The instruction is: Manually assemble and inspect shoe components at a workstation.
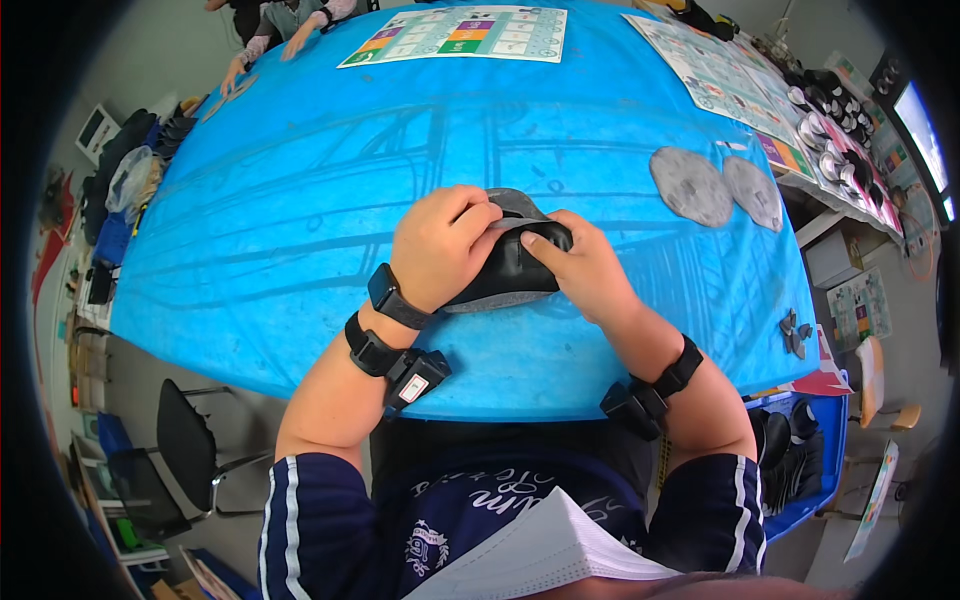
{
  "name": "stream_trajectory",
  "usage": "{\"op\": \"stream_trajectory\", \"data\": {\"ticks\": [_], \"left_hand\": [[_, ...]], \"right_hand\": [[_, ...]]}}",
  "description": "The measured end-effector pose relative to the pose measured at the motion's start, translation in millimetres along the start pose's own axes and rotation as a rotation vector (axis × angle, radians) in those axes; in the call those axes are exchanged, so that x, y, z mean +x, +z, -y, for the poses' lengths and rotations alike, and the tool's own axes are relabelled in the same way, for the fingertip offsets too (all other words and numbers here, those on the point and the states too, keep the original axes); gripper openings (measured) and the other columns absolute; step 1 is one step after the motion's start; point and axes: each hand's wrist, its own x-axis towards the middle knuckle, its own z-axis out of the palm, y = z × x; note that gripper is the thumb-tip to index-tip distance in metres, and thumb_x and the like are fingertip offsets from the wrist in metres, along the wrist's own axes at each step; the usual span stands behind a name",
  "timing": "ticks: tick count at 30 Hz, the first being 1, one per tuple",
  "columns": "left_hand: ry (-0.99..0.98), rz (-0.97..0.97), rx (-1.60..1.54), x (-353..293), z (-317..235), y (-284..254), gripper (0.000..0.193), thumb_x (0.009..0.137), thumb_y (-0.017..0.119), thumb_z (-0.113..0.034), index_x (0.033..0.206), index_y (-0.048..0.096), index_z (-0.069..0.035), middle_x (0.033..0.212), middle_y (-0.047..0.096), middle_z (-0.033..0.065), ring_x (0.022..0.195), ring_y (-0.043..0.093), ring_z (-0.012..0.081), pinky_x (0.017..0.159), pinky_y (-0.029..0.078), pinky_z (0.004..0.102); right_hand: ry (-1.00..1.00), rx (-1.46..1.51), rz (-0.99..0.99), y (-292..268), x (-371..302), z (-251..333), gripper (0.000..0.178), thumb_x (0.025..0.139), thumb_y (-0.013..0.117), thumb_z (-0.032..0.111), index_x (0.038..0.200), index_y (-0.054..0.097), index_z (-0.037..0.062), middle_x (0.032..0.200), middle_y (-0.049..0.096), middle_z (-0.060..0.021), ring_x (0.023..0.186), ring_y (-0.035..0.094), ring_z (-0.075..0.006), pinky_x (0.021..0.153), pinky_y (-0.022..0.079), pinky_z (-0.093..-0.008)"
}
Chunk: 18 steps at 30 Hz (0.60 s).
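Note:
Over the near middle of the table I hold a black leather piece [500, 274] with a grey lining and edge; it looks like a shoe upper. My left hand [447, 245] is closed on its left side, with thumb and fingers pinching the grey edge near the top. On the other side my right hand [590, 265] grips it, thumb pressed on the black leather by the opening. The fingers behind the piece are hidden. Its underside also shows grey.
A blue sheet [330, 240] covers the table. Two grey oval pieces [692, 187] lie at the right, with several small grey bits [795, 332] nearer the edge. Printed charts [460, 35] lie at the back. Another person's hands [298, 42] rest at the far left. A blue crate [815, 470] stands lower right.

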Motion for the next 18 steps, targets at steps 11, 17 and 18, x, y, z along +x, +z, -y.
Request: {"op": "stream_trajectory", "data": {"ticks": [11, 17, 18], "left_hand": [[0.057, -0.067, 0.023, 5.8, -18.2, -1.7, 0.029, 0.060, 0.078, -0.012, 0.085, 0.065, -0.010, 0.085, 0.062, 0.0049, 0.072, 0.057, 0.0234, 0.060, 0.046, 0.0335], [0.088, -0.019, -0.033, 5.8, -23.0, 3.9, 0.018, 0.065, 0.072, -0.011, 0.080, 0.062, -0.008, 0.082, 0.059, 0.0035, 0.075, 0.056, 0.0219, 0.064, 0.045, 0.0321], [0.050, 0.007, -0.041, 5.3, -24.5, 0.9, 0.018, 0.066, 0.072, -0.010, 0.080, 0.062, -0.007, 0.082, 0.059, 0.0036, 0.075, 0.055, 0.0220, 0.064, 0.045, 0.0326]], "right_hand": [[-0.145, -0.136, -0.057, -2.6, -5.7, 2.6, 0.027, 0.079, 0.064, 0.017, 0.099, 0.056, 0.0003, 0.082, 0.063, -0.0127, 0.073, 0.060, -0.0190, 0.065, 0.047, -0.0309], [-0.150, -0.222, -0.054, 2.0, -14.3, 15.0, 0.028, 0.076, 0.066, 0.015, 0.099, 0.057, 0.0018, 0.079, 0.063, -0.0133, 0.071, 0.060, -0.0199, 0.065, 0.047, -0.0308], [-0.147, -0.220, -0.055, 3.1, -14.6, 15.3, 0.028, 0.076, 0.066, 0.015, 0.099, 0.057, 0.0018, 0.079, 0.063, -0.0133, 0.071, 0.060, -0.0199, 0.065, 0.047, -0.0308]]}}
